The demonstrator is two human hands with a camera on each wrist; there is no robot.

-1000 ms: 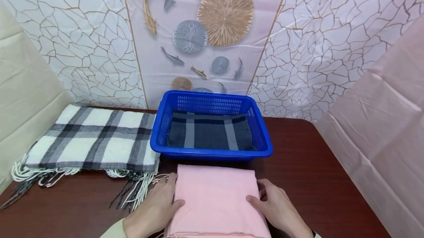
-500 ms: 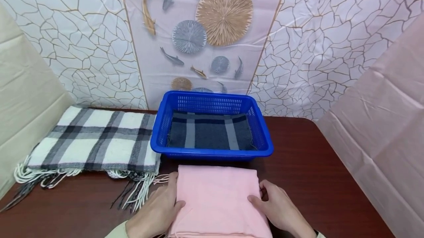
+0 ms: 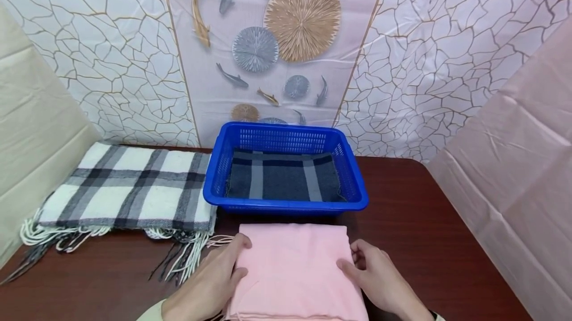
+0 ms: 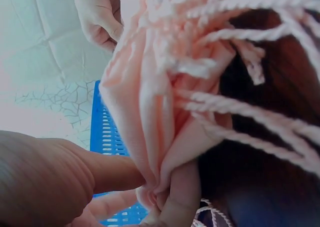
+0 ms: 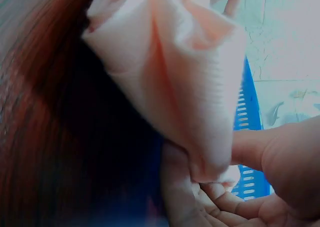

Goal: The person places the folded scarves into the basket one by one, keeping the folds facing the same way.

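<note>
A folded pink scarf (image 3: 292, 266) with twisted fringe lies in front of the blue basket (image 3: 286, 205). At its left edge my left hand (image 3: 210, 276) pinches the layers between thumb and fingers. Close up in the left wrist view, the pink cloth (image 4: 145, 112) gathers into that pinch, and fringe cords hang beside it. On the opposite edge my right hand (image 3: 380, 274) grips the scarf, thumb on top. In the right wrist view the cloth (image 5: 185, 97) bunches between thumb and fingers, its folded layers drooping.
Inside the basket lies a folded dark plaid cloth (image 3: 286, 177) with grey stripes. A black-and-white checked scarf (image 3: 129, 187) with long fringe is spread on the left of the brown table (image 3: 429, 241). Patterned fabric (image 3: 393, 88) hangs behind, with plain drapes on both sides.
My left hand has shifted slightly, its index finger now reaching over the scarf's left edge. The right hand keeps almost the same place. The basket and checked scarf stay put.
</note>
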